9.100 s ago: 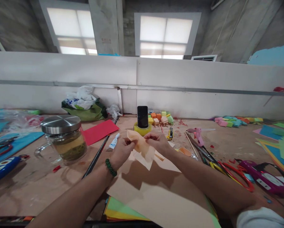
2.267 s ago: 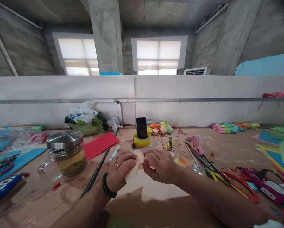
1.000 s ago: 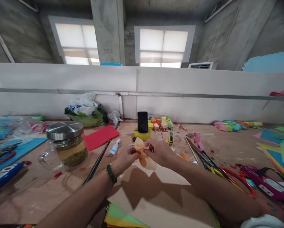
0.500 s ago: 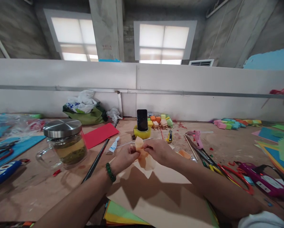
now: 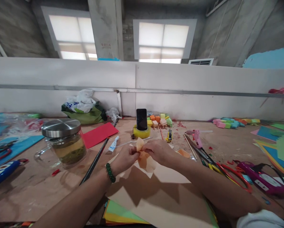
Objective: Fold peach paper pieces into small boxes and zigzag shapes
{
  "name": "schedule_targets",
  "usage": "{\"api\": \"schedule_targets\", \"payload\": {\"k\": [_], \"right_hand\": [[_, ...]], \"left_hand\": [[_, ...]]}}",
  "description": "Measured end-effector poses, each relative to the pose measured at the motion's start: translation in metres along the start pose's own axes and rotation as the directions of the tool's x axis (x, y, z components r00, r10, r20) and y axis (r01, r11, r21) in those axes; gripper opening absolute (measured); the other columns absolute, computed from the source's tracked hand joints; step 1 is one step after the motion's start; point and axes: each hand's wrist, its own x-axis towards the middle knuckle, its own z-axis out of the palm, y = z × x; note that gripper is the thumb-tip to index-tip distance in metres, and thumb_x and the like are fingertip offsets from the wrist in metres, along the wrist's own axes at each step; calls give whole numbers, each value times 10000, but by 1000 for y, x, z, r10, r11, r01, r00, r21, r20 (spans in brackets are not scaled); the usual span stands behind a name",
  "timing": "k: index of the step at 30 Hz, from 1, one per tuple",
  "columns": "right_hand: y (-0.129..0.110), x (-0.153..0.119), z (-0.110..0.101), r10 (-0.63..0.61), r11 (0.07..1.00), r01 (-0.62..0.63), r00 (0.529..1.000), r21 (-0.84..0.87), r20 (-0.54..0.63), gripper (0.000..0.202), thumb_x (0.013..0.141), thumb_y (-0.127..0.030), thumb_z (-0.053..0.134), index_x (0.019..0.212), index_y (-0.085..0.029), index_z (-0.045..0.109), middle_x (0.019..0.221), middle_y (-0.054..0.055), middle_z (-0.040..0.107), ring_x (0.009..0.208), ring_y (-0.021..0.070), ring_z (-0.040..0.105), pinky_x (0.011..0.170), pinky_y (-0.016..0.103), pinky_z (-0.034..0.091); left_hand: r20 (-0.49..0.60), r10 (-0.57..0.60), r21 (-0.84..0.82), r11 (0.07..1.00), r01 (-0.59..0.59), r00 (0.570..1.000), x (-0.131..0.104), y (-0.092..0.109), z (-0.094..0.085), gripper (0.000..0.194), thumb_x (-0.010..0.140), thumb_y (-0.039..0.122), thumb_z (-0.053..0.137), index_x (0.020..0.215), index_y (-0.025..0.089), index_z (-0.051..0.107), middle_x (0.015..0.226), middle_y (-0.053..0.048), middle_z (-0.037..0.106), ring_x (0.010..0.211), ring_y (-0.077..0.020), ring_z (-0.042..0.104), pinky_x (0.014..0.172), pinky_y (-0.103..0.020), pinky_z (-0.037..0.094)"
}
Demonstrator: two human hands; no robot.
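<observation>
Both of my hands meet over the middle of the table, pinching a small piece of peach-coloured paper [image 5: 140, 144]. My left hand [image 5: 127, 157], below a green bead bracelet [image 5: 110, 173], grips its left side between thumb and fingers. From the right, my right hand [image 5: 159, 152] is closed on the same piece, its fingertips partly hidden. More of the peach paper [image 5: 146, 162] hangs beneath the fingers. Under my hands lies a large peach sheet [image 5: 165, 202] on top of a stack of coloured paper [image 5: 120, 212].
A phone [image 5: 141, 119] leans on a yellow tape roll [image 5: 142, 133]. Left stands a lidded glass mug [image 5: 68, 150] near red paper [image 5: 100, 134]. Right lie a pink glue gun [image 5: 197, 138], red-handled scissors [image 5: 236, 179] and a purple device [image 5: 262, 182]. Small paper cubes [image 5: 157, 119] sit behind.
Both hands stay pinched on the peach paper, with only a slight shift of the fingers. The whole view has moved a little.
</observation>
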Motion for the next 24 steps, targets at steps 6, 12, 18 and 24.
{"api": "schedule_targets", "payload": {"k": [6, 12, 18, 24], "right_hand": [[-1, -1, 9, 17, 1000, -15, 998, 24, -60, 196, 868, -119, 534, 883, -192, 716, 868, 38, 725, 790, 165, 633, 678, 249, 395], [2, -1, 18, -11, 992, 29, 990, 127, -137, 170, 847, -94, 531, 858, -186, 674, 837, 30, 701, 762, 151, 610, 684, 241, 398], [6, 1, 10, 95, 960, -23, 964, 280, -247, 192, 783, -97, 536, 943, -186, 594, 747, -3, 636, 626, 127, 540, 614, 235, 388], [14, 4, 1, 166, 877, 30, 917, 479, -361, 269, 758, -159, 497, 1025, -189, 512, 671, -47, 531, 591, 115, 495, 585, 236, 411]], "left_hand": [[1, -8, 32, 999, 8, 1000, 0, -3, 0, 147, 606, 229, 566, 478, 156, 566, 426, 46, 455, 447, -87, 360, 441, -201, 258], [-2, 28, -46, 999, -28, 1000, 2, -6, -2, 190, 642, 341, 625, 600, 156, 631, 572, 5, 580, 575, -136, 499, 546, -226, 363], [-65, -56, -258, 966, 37, 996, 3, -1, -4, 158, 539, 214, 660, 685, 156, 647, 623, 12, 624, 580, -126, 532, 525, -208, 381], [-129, -51, -555, 831, -30, 990, 1, 8, -4, 342, 498, 86, 666, 832, 162, 660, 686, 31, 665, 653, -121, 606, 624, -199, 468]]}}
